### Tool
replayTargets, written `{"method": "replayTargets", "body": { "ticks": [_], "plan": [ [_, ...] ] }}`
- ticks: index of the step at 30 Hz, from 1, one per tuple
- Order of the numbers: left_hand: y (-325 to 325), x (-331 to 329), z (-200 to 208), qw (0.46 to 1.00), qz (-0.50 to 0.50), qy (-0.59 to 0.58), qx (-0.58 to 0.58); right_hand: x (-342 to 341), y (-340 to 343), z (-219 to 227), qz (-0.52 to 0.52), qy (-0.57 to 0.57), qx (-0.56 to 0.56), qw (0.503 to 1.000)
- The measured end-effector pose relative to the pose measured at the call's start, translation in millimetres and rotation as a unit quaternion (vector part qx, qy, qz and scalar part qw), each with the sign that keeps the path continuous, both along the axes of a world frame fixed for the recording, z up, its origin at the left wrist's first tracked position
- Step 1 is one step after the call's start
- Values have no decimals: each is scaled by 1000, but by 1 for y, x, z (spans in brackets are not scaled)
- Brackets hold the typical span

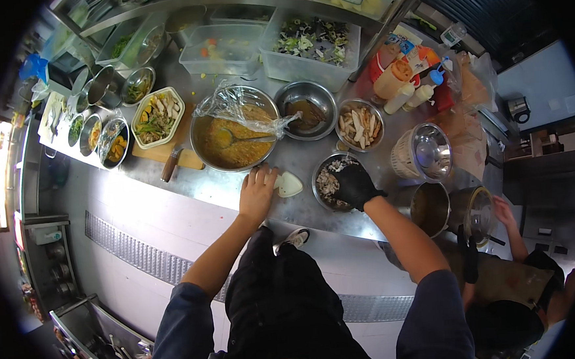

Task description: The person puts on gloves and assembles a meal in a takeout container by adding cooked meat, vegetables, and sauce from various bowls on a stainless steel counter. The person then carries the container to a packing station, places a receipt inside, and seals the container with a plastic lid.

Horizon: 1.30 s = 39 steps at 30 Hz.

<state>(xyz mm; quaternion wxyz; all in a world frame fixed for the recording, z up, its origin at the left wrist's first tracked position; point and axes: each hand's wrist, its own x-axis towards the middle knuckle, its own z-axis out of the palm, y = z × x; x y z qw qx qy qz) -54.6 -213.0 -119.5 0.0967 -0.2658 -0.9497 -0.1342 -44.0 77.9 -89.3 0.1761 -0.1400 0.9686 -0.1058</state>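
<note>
My bare left hand (259, 189) lies at the counter's front edge, fingers stretched toward the rim of a large steel bowl (196, 144). That bowl holds an orange-yellow mash and a ladle (245, 140), partly under crumpled cling film (230, 107). A small, white, rounded-triangular piece (290, 184) sits beside my left thumb; whether they touch, I cannot tell. My right hand (355, 186), in a black glove, reaches down into a steel bowl (316, 194) of chopped greyish-white pieces (329, 182). The food and the glove hide its fingertips.
Behind are a bowl of dark liquid (325, 93), a bowl of pale strips (360, 126) and clear tubs (224, 58). A knife (170, 165) lies left on a wooden board (191, 160). Squeeze bottles (401, 97) and pots (430, 207) stand right, near another person's gloved hand (468, 254).
</note>
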Motion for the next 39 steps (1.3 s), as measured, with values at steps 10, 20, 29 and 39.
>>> {"method": "replayTargets", "body": {
  "ticks": [10, 20, 29, 39],
  "plan": [
    [-11, 26, 57, 977, 54, -93, 183, 8, 7, -7, -102, 45, -97, 989],
    [24, 26, 47, 573, 149, -548, 591, 43, -18, 12, -178, 84, -152, 968],
    [60, 32, 20, 419, 164, -678, 582, 53, -16, -16, -166, 17, -93, 982],
    [54, 35, 16, 384, 129, -696, 593, 20, 0, 33, -68, -53, -35, 996]
  ]
}}
